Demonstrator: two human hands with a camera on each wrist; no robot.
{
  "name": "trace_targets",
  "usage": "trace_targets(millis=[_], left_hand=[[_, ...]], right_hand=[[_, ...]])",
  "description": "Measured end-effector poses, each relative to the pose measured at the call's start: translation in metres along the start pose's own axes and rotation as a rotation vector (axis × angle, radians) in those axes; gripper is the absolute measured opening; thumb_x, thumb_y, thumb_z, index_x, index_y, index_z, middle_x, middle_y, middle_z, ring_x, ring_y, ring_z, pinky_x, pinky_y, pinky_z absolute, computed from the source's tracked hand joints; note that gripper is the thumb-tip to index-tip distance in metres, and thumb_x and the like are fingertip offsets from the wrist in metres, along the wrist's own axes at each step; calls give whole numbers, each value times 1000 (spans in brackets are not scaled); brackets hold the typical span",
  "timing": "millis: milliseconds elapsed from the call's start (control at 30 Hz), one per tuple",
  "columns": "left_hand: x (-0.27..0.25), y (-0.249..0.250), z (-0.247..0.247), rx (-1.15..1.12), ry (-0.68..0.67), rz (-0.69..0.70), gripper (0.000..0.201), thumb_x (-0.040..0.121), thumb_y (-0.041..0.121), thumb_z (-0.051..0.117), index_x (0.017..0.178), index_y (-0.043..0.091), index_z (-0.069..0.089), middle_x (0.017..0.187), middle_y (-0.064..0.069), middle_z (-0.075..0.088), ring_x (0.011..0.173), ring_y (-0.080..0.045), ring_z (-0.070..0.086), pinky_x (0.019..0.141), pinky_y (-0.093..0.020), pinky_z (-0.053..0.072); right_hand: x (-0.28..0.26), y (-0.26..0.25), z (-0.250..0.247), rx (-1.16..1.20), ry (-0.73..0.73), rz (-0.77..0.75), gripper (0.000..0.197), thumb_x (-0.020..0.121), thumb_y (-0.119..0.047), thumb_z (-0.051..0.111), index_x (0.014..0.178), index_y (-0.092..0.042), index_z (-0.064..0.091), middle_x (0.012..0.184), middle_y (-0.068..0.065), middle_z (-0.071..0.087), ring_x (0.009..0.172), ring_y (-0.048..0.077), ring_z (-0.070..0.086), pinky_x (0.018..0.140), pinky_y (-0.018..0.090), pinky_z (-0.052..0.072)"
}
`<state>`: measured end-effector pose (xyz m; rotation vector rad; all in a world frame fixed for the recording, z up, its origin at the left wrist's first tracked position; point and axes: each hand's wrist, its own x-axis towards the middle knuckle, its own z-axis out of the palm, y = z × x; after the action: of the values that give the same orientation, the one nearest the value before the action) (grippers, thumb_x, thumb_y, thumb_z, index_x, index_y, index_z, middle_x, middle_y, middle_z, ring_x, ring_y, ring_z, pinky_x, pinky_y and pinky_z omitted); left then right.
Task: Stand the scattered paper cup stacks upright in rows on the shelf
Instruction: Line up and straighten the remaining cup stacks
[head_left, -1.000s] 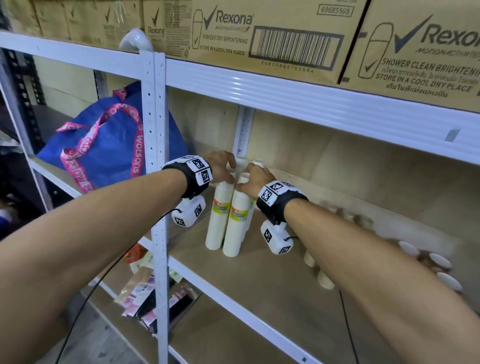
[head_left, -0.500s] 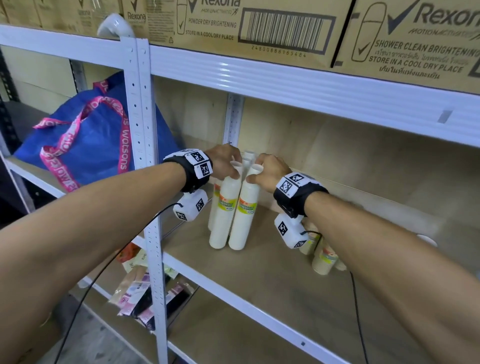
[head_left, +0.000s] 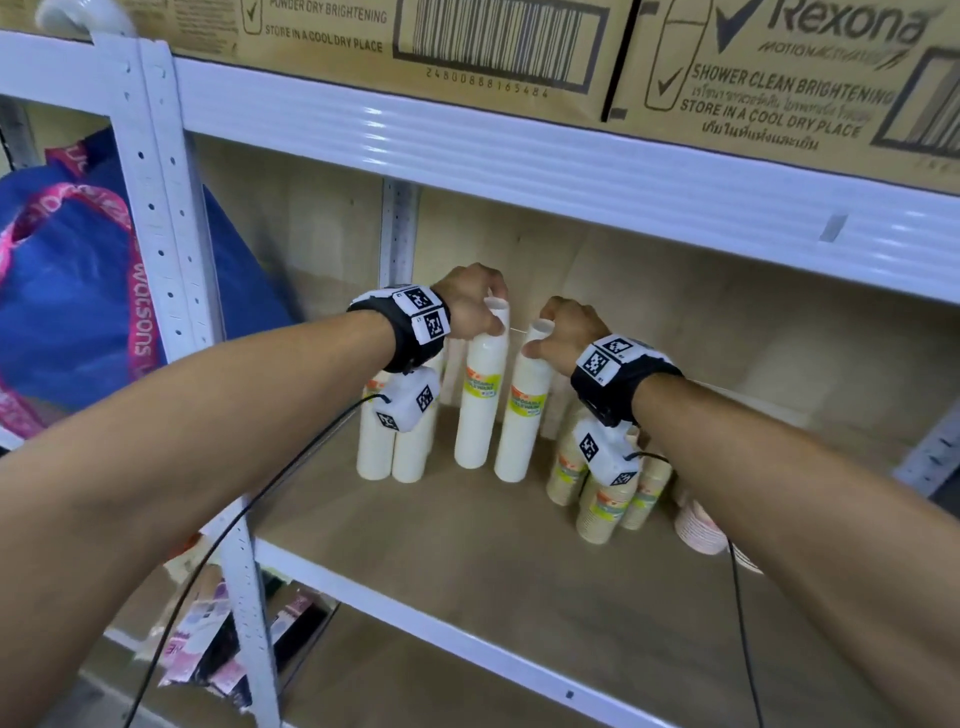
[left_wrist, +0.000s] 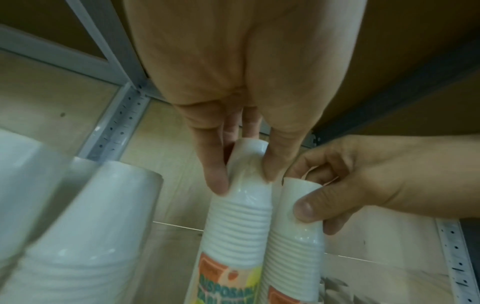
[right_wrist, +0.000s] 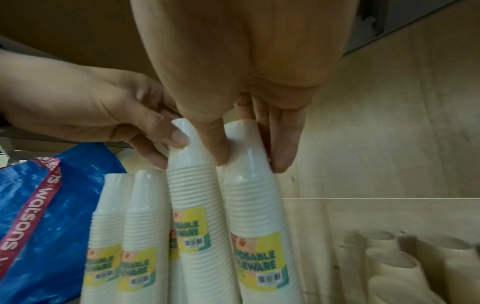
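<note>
Two tall white paper cup stacks stand upright side by side on the wooden shelf board (head_left: 467, 571). My left hand (head_left: 475, 306) pinches the top of the left stack (head_left: 478, 400); the left wrist view shows my fingertips (left_wrist: 215, 185) round its top cup (left_wrist: 241, 216). My right hand (head_left: 563, 332) grips the top of the right stack (head_left: 522, 415), seen in the right wrist view between my thumb and fingers (right_wrist: 283, 156) on the stack (right_wrist: 254, 216). Two more white stacks (head_left: 395, 452) stand upright to the left. Shorter brown cup stacks (head_left: 602, 499) stand to the right, partly hidden by my right wrist.
A blue Watsons bag (head_left: 67, 291) fills the bay to the left of the white post (head_left: 171, 260). The upper shelf beam (head_left: 519, 171), with cardboard boxes (head_left: 467, 41) on it, hangs low overhead. A cup stack (head_left: 698, 525) lies on its side at the right. Packets (head_left: 208, 634) lie below.
Both hands have moved their two white stacks farther back and to the right along the shelf. The two stacks now stand slightly apart from each other.
</note>
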<state>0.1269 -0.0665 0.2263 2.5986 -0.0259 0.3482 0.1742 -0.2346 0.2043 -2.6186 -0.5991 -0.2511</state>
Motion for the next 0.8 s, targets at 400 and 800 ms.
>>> trace_targets(millis=[400, 800], left_hand=[[64, 5, 54, -110, 58, 23, 42, 86, 7, 65, 127, 11, 54, 132, -8, 58, 114, -26, 58, 81, -24, 46], [103, -9, 82, -175, 31, -28, 43, 87, 2, 60, 127, 14, 52, 131, -4, 60, 111, -24, 61, 84, -29, 52]], right_hand=[[37, 36, 0, 37, 20, 102, 48, 82, -23, 73, 122, -12, 50, 127, 8, 57, 108, 28, 59, 78, 34, 51], [70, 52, 11, 74, -3, 147, 49, 84, -23, 72, 125, -11, 48, 130, 7, 55, 113, 26, 57, 76, 29, 42]])
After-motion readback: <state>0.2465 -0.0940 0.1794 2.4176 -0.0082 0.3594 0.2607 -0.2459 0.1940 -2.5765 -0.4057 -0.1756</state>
